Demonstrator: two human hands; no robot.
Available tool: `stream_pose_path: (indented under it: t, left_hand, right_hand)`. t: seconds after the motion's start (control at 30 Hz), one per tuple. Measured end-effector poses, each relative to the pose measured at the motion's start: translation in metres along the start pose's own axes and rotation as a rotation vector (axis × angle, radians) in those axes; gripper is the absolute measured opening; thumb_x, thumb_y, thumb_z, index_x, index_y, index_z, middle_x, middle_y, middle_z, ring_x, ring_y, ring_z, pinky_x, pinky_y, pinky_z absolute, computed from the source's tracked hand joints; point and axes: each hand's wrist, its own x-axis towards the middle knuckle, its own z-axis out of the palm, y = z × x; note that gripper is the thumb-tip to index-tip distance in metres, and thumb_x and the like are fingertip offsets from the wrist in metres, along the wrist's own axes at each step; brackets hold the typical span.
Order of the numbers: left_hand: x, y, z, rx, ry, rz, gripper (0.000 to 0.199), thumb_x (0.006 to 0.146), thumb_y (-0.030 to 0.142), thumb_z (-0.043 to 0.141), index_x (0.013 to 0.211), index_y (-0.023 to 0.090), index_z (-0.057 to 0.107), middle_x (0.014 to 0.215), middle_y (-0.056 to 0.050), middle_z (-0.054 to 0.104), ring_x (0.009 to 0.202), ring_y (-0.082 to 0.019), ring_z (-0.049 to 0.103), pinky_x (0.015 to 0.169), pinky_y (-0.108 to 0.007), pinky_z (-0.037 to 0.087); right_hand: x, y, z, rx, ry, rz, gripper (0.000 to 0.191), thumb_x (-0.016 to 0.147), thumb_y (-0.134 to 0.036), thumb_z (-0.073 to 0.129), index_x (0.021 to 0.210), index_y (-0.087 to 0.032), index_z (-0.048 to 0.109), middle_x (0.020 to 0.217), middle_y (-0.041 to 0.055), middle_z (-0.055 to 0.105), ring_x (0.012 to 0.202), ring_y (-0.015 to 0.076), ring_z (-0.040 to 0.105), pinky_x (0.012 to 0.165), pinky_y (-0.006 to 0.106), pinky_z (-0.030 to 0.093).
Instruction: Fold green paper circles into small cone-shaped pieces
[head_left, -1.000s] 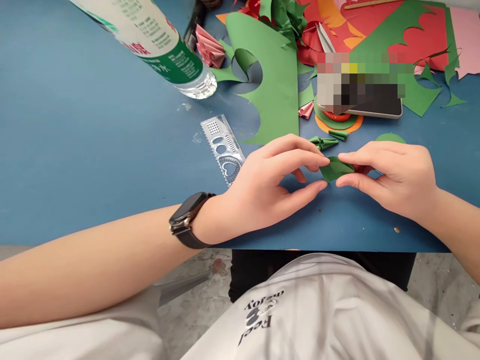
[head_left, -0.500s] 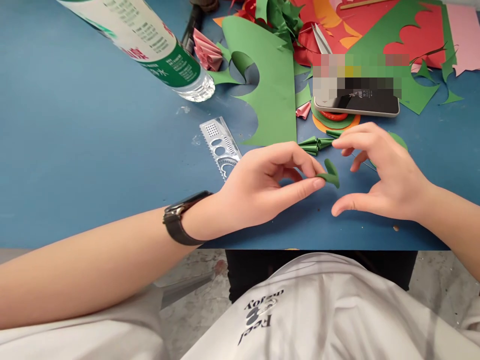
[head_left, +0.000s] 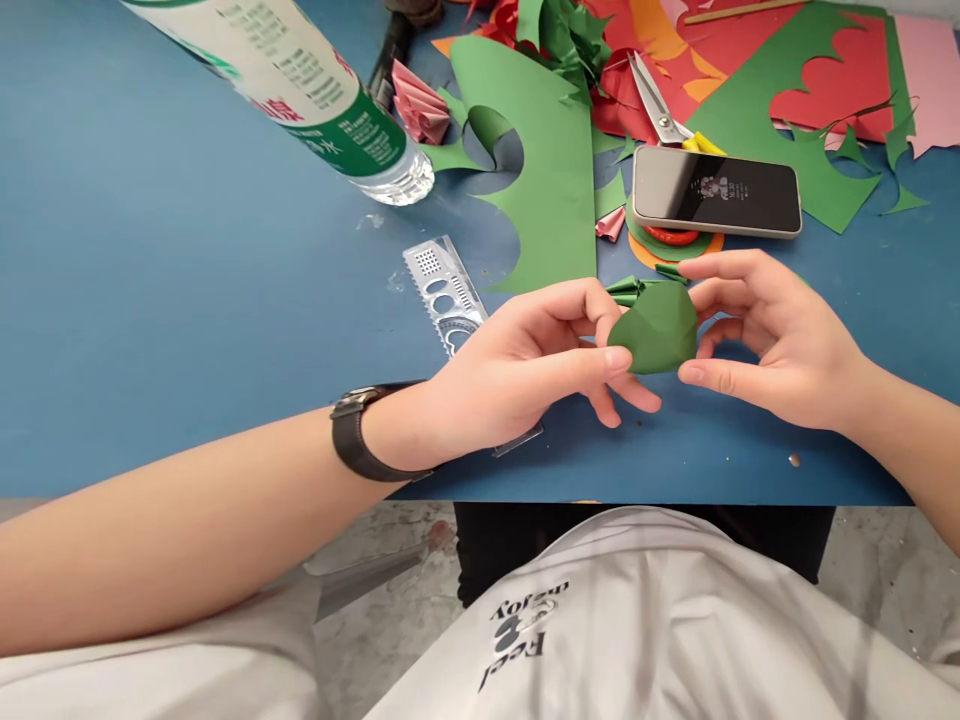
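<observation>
A creased, rounded piece of green paper point(head_left: 654, 328) is pinched at its left edge between the thumb and fingers of my left hand point(head_left: 551, 360). Its broad face now shows. My right hand point(head_left: 772, 335) sits at the paper's right edge, thumb and fingers spread apart. Its fingertips are very near that edge; whether they touch is unclear. Behind the paper lie small folded green paper cones point(head_left: 624, 291), partly hidden. Under my left hand is a clear plastic ruler point(head_left: 442, 290) with cut-out shapes, its middle covered.
Beyond my hands lie a phone point(head_left: 716, 192), scissors point(head_left: 660, 105) and a large green paper sheet point(head_left: 551, 180) with cut curves. A water bottle point(head_left: 322, 100), a pink folded paper piece point(head_left: 418, 103) and red paper point(head_left: 847, 85) are farther back. The blue table's front edge point(head_left: 637, 502) is near me.
The green paper has turned from a folded, edge-on view to show its broad face. My right hand has come closer to it, its thumb and fingers nearer together.
</observation>
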Motion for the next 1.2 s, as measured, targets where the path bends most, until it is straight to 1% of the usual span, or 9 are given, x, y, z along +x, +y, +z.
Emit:
stream_pose_path:
  t: [0.1, 0.17, 0.33, 0.5, 0.77, 0.87, 0.97, 1.1, 1.2]
  left_hand:
    - [0.002, -0.001, -0.001, -0.041, 0.002, -0.040, 0.038, 0.087, 0.031, 0.092, 0.082, 0.019, 0.056, 0.067, 0.002, 0.076, 0.070, -0.021, 0.084, 0.052, -0.018, 0.065]
    - [0.004, -0.004, -0.002, -0.051, 0.010, -0.039, 0.037, 0.087, 0.029, 0.091, 0.085, 0.020, 0.055, 0.064, 0.004, 0.075, 0.064, -0.018, 0.082, 0.052, -0.016, 0.063]
    - [0.007, -0.007, -0.002, -0.013, 0.032, 0.022, 0.040, 0.086, 0.031, 0.092, 0.098, 0.021, 0.056, 0.068, 0.006, 0.075, 0.057, -0.014, 0.077, 0.048, -0.016, 0.059]
    - [0.006, -0.006, 0.002, 0.074, 0.029, 0.078, 0.037, 0.089, 0.030, 0.090, 0.105, 0.019, 0.058, 0.070, 0.002, 0.076, 0.059, -0.011, 0.070, 0.050, -0.016, 0.053]
    - [0.008, -0.014, -0.003, 0.186, -0.014, 0.313, 0.038, 0.093, 0.018, 0.083, 0.126, 0.025, 0.064, 0.080, 0.003, 0.073, 0.068, -0.010, 0.066, 0.060, -0.018, 0.057]
    - [0.008, -0.016, -0.002, 0.249, 0.012, 0.378, 0.027, 0.092, 0.018, 0.086, 0.115, 0.023, 0.072, 0.087, 0.000, 0.075, 0.069, -0.010, 0.066, 0.061, -0.020, 0.056]
    - [0.007, -0.016, -0.001, 0.308, 0.055, 0.378, 0.015, 0.091, 0.022, 0.088, 0.101, 0.018, 0.077, 0.089, -0.003, 0.076, 0.067, -0.009, 0.063, 0.060, -0.021, 0.054]
    - [0.006, -0.015, -0.001, 0.323, 0.051, 0.350, 0.019, 0.091, 0.029, 0.088, 0.099, 0.017, 0.076, 0.086, -0.002, 0.074, 0.068, -0.010, 0.064, 0.062, -0.021, 0.054]
    - [0.006, -0.016, 0.001, 0.357, 0.074, 0.303, 0.021, 0.091, 0.034, 0.088, 0.099, 0.018, 0.076, 0.087, -0.002, 0.073, 0.070, -0.011, 0.064, 0.063, -0.023, 0.054]
  right_hand:
    - [0.000, -0.001, 0.000, -0.004, 0.017, -0.011, 0.058, 0.090, -0.024, 0.082, 0.142, -0.034, 0.058, 0.089, -0.0029, 0.074, 0.081, 0.0187, 0.074, 0.074, 0.035, 0.066]
    - [0.001, -0.001, 0.001, -0.018, 0.018, -0.036, 0.051, 0.093, -0.022, 0.080, 0.137, -0.035, 0.059, 0.085, -0.0043, 0.074, 0.077, 0.0178, 0.074, 0.071, 0.034, 0.066]
    - [0.001, -0.001, 0.003, -0.075, 0.060, -0.155, 0.031, 0.092, -0.019, 0.080, 0.116, -0.033, 0.067, 0.094, -0.0037, 0.074, 0.079, 0.0147, 0.074, 0.071, 0.030, 0.066]
    - [0.001, -0.004, 0.001, -0.183, 0.057, -0.207, 0.034, 0.093, -0.020, 0.079, 0.124, -0.034, 0.074, 0.111, -0.0006, 0.080, 0.087, 0.0166, 0.075, 0.074, 0.031, 0.067]
    - [0.002, -0.007, 0.003, -0.153, 0.074, -0.175, 0.027, 0.092, -0.017, 0.080, 0.112, -0.036, 0.080, 0.099, -0.0011, 0.081, 0.082, 0.0191, 0.075, 0.071, 0.037, 0.066]
    - [0.002, -0.007, 0.004, -0.184, 0.054, -0.166, 0.020, 0.093, -0.019, 0.080, 0.108, -0.032, 0.079, 0.099, 0.0008, 0.080, 0.084, 0.0185, 0.075, 0.071, 0.035, 0.066]
    - [0.003, -0.008, 0.004, -0.349, 0.063, -0.232, 0.008, 0.094, -0.024, 0.080, 0.101, -0.028, 0.077, 0.100, 0.0046, 0.075, 0.086, 0.0191, 0.072, 0.067, 0.035, 0.062]
    - [0.004, -0.009, 0.005, -0.541, 0.066, -0.350, 0.005, 0.096, -0.025, 0.077, 0.098, -0.028, 0.073, 0.104, 0.0067, 0.072, 0.094, 0.0216, 0.071, 0.074, 0.038, 0.061]
    - [0.005, -0.008, 0.006, -0.579, 0.046, -0.482, 0.011, 0.097, -0.020, 0.075, 0.105, -0.026, 0.071, 0.101, 0.0063, 0.077, 0.090, 0.0207, 0.068, 0.081, 0.040, 0.061]
